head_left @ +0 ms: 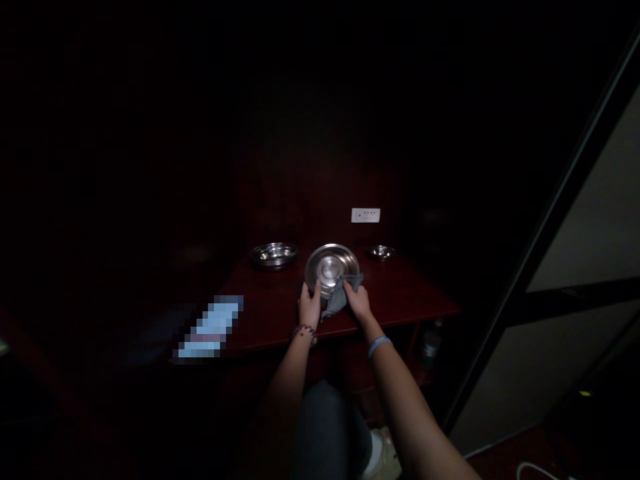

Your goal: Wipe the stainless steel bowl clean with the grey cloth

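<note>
While the left hand (309,308) clamps the near rim of the tilted steel bowl (331,265) over the worktop (400,292), the right hand (357,301) grips a grey cloth (336,302) against its near-right rim.

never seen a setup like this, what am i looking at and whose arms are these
There is no machine here: these are a person's own bare arms. The only picture comes from a camera worn on their head, looking forward and down. The left hand holds a shiny metal bowl, tilted so its inside shows. The right hand holds a grey cloth against its near edge. On the dark red tabletop, what looks like stacked metal bowls sit to the left and a smaller metal dish to the right.
</note>
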Motion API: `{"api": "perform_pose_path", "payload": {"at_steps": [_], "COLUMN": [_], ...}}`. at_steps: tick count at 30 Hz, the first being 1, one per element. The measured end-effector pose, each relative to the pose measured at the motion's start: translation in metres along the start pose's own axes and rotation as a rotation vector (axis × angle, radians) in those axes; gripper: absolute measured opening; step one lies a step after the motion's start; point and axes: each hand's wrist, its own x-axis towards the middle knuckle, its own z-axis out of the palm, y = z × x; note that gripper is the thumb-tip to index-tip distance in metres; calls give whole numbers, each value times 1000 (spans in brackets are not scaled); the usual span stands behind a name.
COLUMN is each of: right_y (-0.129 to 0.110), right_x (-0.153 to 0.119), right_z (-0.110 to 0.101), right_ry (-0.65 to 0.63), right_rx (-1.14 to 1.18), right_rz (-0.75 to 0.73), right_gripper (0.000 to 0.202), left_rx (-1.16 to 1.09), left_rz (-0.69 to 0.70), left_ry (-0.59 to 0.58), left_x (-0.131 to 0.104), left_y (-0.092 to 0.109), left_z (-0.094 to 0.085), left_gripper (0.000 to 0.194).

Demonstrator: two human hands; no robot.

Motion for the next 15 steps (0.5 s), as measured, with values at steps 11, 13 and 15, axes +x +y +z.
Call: {"api": "perform_pose_path", "payload": {"at_steps": [11, 13, 15], "right_y": [-7, -8, -9], "right_x": [-3, -4, -5], "right_z": [-2, -2, -2], "right_ry": [8, -1, -5], "right_rx": [-18, -54, -84], "right_rz": [47, 45, 32], "right_gripper": [42, 41, 42], "left_rx": [32, 34, 34], "left_rz": [14, 3, -6], "left_ry": [-61, -42, -31], "left_x": [-3, -3, -3], "left_y": [2, 4, 6], "left_z": [4, 3, 2], "left_gripper": [62, 58, 54]}}
